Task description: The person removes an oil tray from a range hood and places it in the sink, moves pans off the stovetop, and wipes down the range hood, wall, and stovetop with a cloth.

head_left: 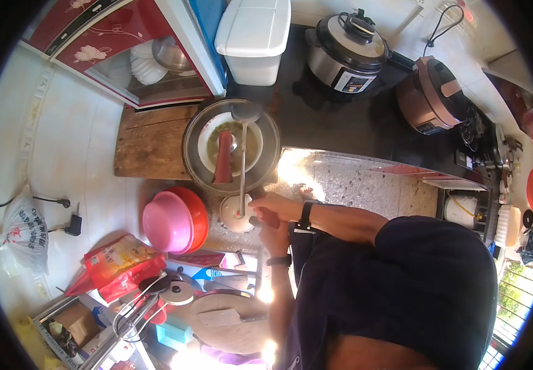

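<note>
My right hand (277,207) and my left hand (272,233) are together right of a long-handled spatula (243,160). Both have curled fingers; a small dark shape shows between them, too unclear to name. The spatula's grey head lies over the far rim of a metal basin (187,151), its handle reaching towards my hands. Inside the basin sits a white bowl (203,139) of greenish soup. A utensil with a red handle (223,161) rests in it. Below the handle's end is a round cream-coloured object (232,217).
A wooden board (146,142) lies under the basin. Pink (166,222) and red (200,216) basins stand to its lower left. Along the dark counter are a white bin (254,43), a pressure cooker (346,55) and a brown cooker (430,95). A chopping board (217,330) lies below.
</note>
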A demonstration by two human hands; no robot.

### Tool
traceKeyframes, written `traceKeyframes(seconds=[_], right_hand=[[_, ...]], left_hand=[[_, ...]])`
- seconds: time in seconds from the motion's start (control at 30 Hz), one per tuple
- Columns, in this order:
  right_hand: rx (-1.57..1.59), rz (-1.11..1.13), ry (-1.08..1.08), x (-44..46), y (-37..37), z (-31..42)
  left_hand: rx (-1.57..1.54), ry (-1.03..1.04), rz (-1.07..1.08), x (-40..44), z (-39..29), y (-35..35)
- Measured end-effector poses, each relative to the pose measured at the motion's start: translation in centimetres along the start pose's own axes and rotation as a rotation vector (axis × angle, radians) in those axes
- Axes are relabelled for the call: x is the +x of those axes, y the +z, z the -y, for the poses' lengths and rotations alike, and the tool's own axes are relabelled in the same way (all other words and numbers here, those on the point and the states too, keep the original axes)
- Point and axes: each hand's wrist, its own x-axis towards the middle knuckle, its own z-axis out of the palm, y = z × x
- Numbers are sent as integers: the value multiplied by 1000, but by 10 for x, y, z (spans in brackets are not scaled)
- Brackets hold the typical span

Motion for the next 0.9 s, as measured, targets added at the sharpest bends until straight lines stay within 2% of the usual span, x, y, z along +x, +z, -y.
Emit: traceKeyframes(seconds=[0.1, 0.13, 0.2, 0.23, 0.27, 0.3, 0.33, 0.37, 0.4, 0.47, 0.5, 0.53, 0.57, 0.6, 0.63, 0.67, 0.7, 0.73, 0.8, 0.83, 0.87, 0.9], right_hand=[[-75, 46, -46, 8, -13, -8], [-70, 35, -59, 2, -13, -4], [-55, 83, -59, -12, -9, 8], [-169, 140, -34, -10, -18, 12], [-196, 159, -19, -11, -26, 12], [-238, 140, -12, -20, -31, 20], [-273, 114, 2, -31, -37, 23], [-290, 35, -20, -43, -42, 23], [-306, -34, -36, -54, -50, 21], [-344, -2, -99, -89, -80, 20], [-286, -31, -130, -111, -95, 19], [-231, -56, -164, -135, -110, 15], [-195, -61, -219, -142, -135, -1], [-77, 10, -312, -137, -174, -29], [-7, -91, -270, -178, -179, -22], [66, -185, -223, -221, -182, -16], [82, -223, -286, -254, -195, -21], [97, -257, -348, -282, -206, -30], [210, -300, -384, -318, -238, -55], [258, -313, -442, -343, -249, -66], [302, -326, -501, -369, -261, -77], [330, -332, -531, -394, -270, -89]], left_hand=[[-21, -87, 25, -5, -18, -2], [-17, -75, 38, 0, -4, 3], [95, 22, 4, 17, 49, 16], [75, 68, -25, 18, 53, 15], [291, 214, -16, 27, 70, 18], [90, 149, 99, 20, 38, 9], [-288, 120, 186, 9, 15, 7], [-269, 161, 219, 26, 47, 12], [-79, -140, 220, 7, 5, -3], [-245, -80, 207, -11, -15, -6], [-106, 51, 209, 17, 32, -4], [-31, 103, 109, -9, 3, -10], [-137, 131, 145, -20, -9, -12], [-40, 102, 72, -19, -8, -18], [-32, 429, -69, -5, 25, -20], [-24, 503, -161, -17, 14, -18], [-20, 575, -260, -35, -3, -19], [-20, 599, -235, -43, -14, -18], [18, 419, 32, -60, -35, -7], [20, 390, 84, -76, -50, 11], [18, 413, 106, -74, -45, 32], [164, 690, 237, -69, -33, 52]])
